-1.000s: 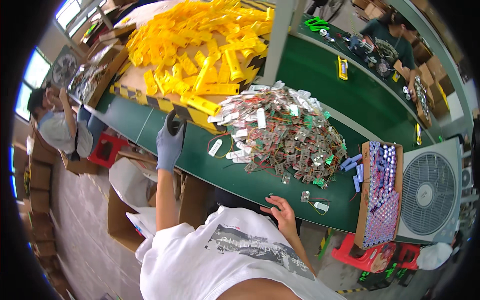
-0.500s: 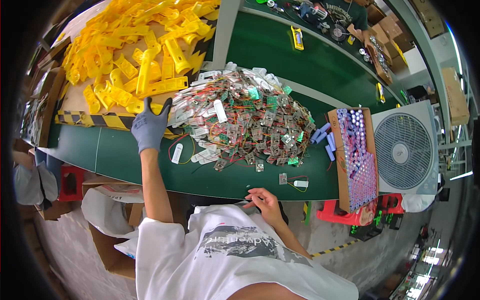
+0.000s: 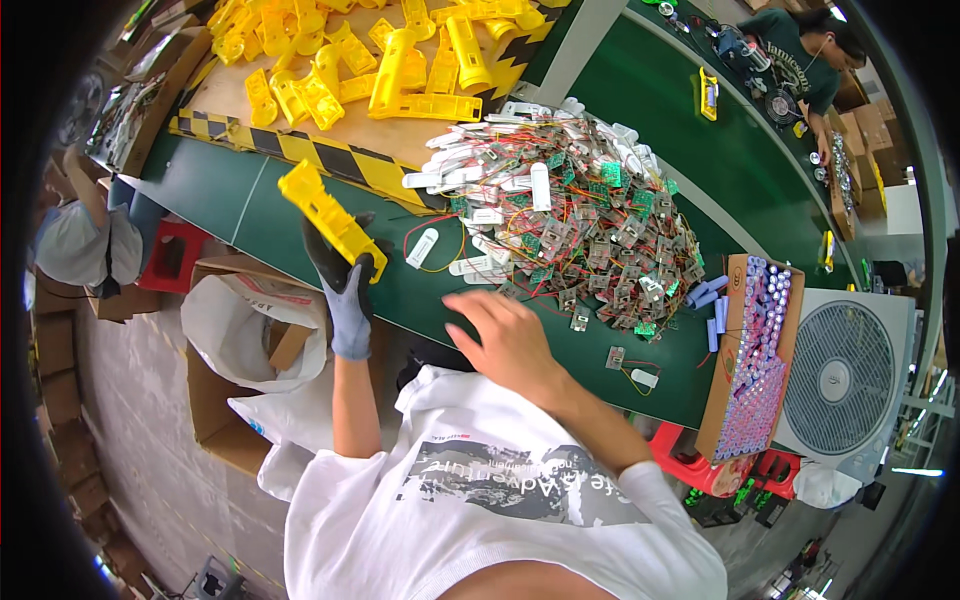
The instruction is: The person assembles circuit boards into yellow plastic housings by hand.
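Observation:
My left hand, in a grey and black glove, grips a yellow plastic housing above the green tabletop's front edge. The housing is long and tilted, its upper end pointing away to the left. My bare right hand hovers near the table edge with fingers apart and nothing in them. Just beyond it lies a heap of small circuit boards with red and yellow wires and white oblong plastic pieces. A white oblong piece with a wire loop lies between my hands, beyond them.
More yellow housings cover a board edged with black-and-yellow tape at far left. At right stand a carton of purple cylindrical cells and a grey fan. Another person works across the bench. An open carton stands below left.
My left hand has come back from the yellow pile with a yellow housing. My right hand has risen from near my body toward the heap. The view has shifted.

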Demonstrator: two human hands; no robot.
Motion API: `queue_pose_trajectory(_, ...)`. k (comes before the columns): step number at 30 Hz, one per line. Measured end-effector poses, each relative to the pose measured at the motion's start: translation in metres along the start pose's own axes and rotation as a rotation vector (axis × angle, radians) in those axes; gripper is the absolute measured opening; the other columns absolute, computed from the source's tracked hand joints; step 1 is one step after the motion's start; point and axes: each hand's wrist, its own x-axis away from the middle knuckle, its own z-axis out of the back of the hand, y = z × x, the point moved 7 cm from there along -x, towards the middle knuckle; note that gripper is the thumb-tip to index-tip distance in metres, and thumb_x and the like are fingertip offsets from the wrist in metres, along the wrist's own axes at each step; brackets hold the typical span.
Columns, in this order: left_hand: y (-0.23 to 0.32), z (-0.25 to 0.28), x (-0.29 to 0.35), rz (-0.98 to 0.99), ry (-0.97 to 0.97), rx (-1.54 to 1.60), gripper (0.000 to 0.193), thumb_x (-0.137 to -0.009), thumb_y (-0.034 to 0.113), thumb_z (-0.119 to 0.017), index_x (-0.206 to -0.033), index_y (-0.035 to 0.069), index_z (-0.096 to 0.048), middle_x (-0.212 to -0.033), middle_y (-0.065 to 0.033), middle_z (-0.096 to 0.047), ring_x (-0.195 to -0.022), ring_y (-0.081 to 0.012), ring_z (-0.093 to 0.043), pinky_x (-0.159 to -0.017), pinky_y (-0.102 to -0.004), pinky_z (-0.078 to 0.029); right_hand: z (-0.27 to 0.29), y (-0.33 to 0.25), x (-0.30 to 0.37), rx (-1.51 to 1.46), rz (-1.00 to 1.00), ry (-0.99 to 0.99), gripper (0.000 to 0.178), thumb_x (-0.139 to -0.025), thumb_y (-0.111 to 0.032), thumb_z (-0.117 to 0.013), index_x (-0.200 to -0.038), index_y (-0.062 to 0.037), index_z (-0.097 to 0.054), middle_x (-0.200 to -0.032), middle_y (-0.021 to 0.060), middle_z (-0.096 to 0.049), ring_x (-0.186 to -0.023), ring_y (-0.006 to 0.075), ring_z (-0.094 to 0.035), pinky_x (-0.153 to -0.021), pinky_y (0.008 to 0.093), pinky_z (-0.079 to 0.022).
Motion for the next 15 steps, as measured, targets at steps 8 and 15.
queue_pose_trajectory(8,-0.055,0.059,0.027,0.219,-0.01,0.555,0.045,-0.085,0.021,-0.051,-0.126,0.002,-0.048,-0.122,-0.0153,-0.056,-0.108,-0.0314,-0.055,-0.096,-0.046,-0.043,-0.095,0.014,-0.079,0.505,0.012,0.021,0.034,-0.074,-0.032,-0.066,-0.095,-0.0074,-0.055,-0.086,0.0093,-0.056,-0.08,0.0241,-0.058,-0.069,0.0377,-0.043)
queue_pose_trajectory(15,-0.048,0.056,0.013,0.267,0.05,0.428,0.047,-0.088,0.026,-0.052,-0.127,0.001,-0.048,-0.122,-0.0164,-0.055,-0.111,-0.0311,-0.053,-0.099,-0.044,-0.039,-0.095,0.004,-0.069,0.563,-0.034,-0.111,0.013,-0.084,-0.016,-0.05,-0.093,-0.0074,-0.054,-0.071,0.0057,-0.057,-0.063,0.0193,-0.058,-0.057,0.0354,-0.038)
